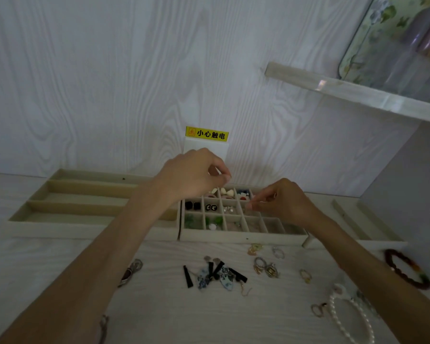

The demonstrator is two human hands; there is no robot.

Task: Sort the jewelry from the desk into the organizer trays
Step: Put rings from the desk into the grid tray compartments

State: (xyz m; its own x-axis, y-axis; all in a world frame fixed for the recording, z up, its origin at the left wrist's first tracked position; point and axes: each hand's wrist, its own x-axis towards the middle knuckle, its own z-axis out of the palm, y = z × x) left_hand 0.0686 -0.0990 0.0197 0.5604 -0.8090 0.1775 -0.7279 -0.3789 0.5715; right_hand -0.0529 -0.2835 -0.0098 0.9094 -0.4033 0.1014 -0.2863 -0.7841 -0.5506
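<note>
A beige gridded organizer tray point(241, 236) stands at the desk's back, its small cells holding earrings and beads. My left hand point(196, 172) hovers above its far cells, thumb and fingers pinched together on something too small to make out. My right hand point(281, 201) is over the tray's right cells, fingertips pinching a tiny pale piece. A long-slotted tray point(60, 220) lies to the left. Loose jewelry lies on the desk in front: black and blue drop earrings point(214, 273), rings point(265, 266), a pearl necklace point(348, 319) and a red bead bracelet point(405, 268).
A white box with a yellow warning label point(206, 134) stands against the wood-grain wall behind the trays. A shelf point(358, 93) juts out at upper right. Another tray point(372, 242) sits at right, and a silver pendant point(132, 270) lies near my left forearm.
</note>
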